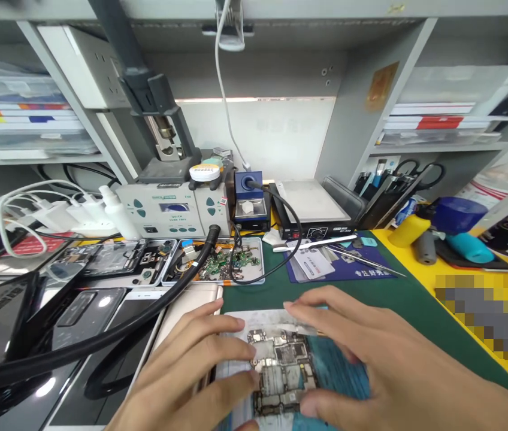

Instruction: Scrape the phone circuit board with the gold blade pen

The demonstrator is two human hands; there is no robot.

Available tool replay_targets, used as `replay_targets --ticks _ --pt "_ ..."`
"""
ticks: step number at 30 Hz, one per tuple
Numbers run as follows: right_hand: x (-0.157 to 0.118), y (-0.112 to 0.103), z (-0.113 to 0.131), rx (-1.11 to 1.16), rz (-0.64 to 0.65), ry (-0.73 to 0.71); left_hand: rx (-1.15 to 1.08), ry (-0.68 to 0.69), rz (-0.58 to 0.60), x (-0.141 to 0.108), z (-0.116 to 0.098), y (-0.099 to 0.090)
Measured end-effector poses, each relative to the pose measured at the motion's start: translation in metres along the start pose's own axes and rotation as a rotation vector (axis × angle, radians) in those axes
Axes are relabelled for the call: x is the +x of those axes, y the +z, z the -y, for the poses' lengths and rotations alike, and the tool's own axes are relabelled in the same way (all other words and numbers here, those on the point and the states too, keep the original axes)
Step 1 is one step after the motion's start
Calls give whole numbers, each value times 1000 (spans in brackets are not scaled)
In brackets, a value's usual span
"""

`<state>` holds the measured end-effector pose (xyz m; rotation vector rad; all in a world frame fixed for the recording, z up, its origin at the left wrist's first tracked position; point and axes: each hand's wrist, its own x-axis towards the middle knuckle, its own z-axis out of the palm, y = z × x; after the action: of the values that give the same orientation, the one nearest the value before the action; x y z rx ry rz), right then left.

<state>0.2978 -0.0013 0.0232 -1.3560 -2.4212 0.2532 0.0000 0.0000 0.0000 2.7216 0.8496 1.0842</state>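
Opened phone (281,371), back cover off, circuit boards and metal shields exposed, lying on the green mat (398,299) at the near edge of the bench, directly under both hands.

Left hand (191,371): fingers bent over the phone's left edge, index and middle fingertips resting on the board area, thumb low at the near end; it steadies the phone without closing round it.

Right hand (371,359): spread flat and open over the right half of the phone, fingertips touching a pale strip (281,320) along the phone's far end; whether the thumb grips anything cannot be told.

Left of the phone: several dark phones and glass panels (83,311), lying overlapped, with a thick black hose (146,311) running across them toward the hot-air station.

Behind, mid-bench: shallow tray (218,263) of small green circuit boards and loose parts; beside it a second tray holding a stripped phone frame (114,260).

Back row: grey rework station (168,209) with display and knobs; white spray bottle (117,212) just left of it; blue tip-cleaner holder (249,200); flat heating plate (312,209).

Right of centre: blue work pad (339,263) bearing cards, a white spudger and tweezers (371,260).

Far right: yellow surface with a yellow bottle (409,230), a teal handle (469,248), and a cup of scissors and tools (389,185).

Shelves either side hold stacked boxes.
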Motion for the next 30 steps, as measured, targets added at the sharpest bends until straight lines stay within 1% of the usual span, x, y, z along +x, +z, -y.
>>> replay_targets --ticks 5,7,9,12,14,17,20,23,25,27,30 --pt "9 -14 -1 181 241 65 -13 4 -56 6 -5 -3" --pt "9 -17 -1 219 288 64 1 -2 -75 6 -5 -2" --pt "9 -16 0 239 294 36 11 20 -83 6 -1 -2" --pt "7 -13 1 251 248 -28 18 78 -65 6 3 -4" --pt "8 -12 1 257 185 -75 32 68 -34 6 3 -8" --pt "10 -18 -4 258 50 -131 101 52 19 7 -6 -14" --pt "14 -29 -13 187 -61 -109 229 51 80 3 -17 -14" --pt "16 -35 -21 138 -100 -66 307 38 138 -14 -21 -2" --pt "16 -36 -25 134 -101 -52 332 39 78 -28 -18 14" --pt "16 -35 -25 131 -103 -49 422 83 15 -40 -13 31" --pt "15 -34 -24 125 -120 -51 532 117 -50 -48 -8 52"
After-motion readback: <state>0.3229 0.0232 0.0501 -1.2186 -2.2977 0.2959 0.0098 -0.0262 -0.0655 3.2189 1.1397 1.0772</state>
